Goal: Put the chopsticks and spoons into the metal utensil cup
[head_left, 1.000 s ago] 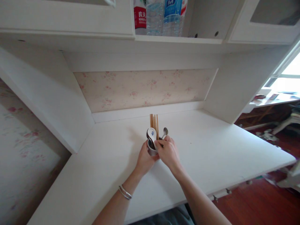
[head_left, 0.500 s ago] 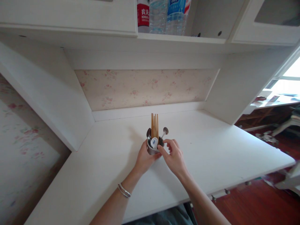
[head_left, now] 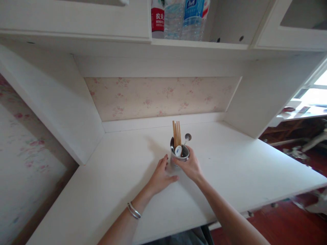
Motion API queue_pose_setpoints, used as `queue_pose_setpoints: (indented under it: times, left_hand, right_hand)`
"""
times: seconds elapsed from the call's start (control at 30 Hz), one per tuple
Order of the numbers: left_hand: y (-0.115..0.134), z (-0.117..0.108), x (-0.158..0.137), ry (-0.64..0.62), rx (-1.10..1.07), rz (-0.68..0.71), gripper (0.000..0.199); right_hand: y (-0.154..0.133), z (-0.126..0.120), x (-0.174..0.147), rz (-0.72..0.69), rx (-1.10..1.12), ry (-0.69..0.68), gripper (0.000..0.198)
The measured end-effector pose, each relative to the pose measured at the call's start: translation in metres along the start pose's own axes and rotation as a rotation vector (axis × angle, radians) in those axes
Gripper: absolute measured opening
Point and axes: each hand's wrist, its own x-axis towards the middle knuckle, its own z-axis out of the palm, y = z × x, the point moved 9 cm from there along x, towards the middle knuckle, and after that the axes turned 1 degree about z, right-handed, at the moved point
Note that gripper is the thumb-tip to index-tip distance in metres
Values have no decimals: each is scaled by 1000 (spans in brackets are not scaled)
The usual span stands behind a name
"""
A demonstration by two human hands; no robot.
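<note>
1. Head view, grip: the right hand was wrapped around the cup, which stood upright on the white worktop near its middle.
2. Head view, support: the left hand lay open and flat on the worktop just beside the cup, holding nothing; whether it touched the cup could not be told.
3. Head view, load: chopsticks, a metal spoon and a white spoon stood in the cup, making it top-heavy. A low, firm grip and a level cup would likely serve best.
4. Head view, surroundings: bottles stood on the shelf above.
</note>
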Motion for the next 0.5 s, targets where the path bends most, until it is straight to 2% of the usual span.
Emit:
queue_pose_setpoints:
  times: [0.1, 0.2, 0.3, 0.4, 0.5]
  left_hand:
    - [-21, -1, -2, 38, 58, -101, 77]
    - [-26, -1, -1, 60, 103, -98, 61]
    - [-25, -1, 1, 64, 133, -82, 53]
    - [-22, -3, 1, 70, 159, -74, 47]
    - [-20, -2, 0, 62, 186, -66, 41]
  right_hand:
    - [22, -39, 37, 33, -111, 154, 75]
    - [50, -79, 76, 81, -190, 239, 79]
    - [75, -117, 102, 118, -289, 315, 83]
    - [98, -142, 116, 158, -334, 340, 83]
    - [117, -152, 120, 158, -298, 352, 82]
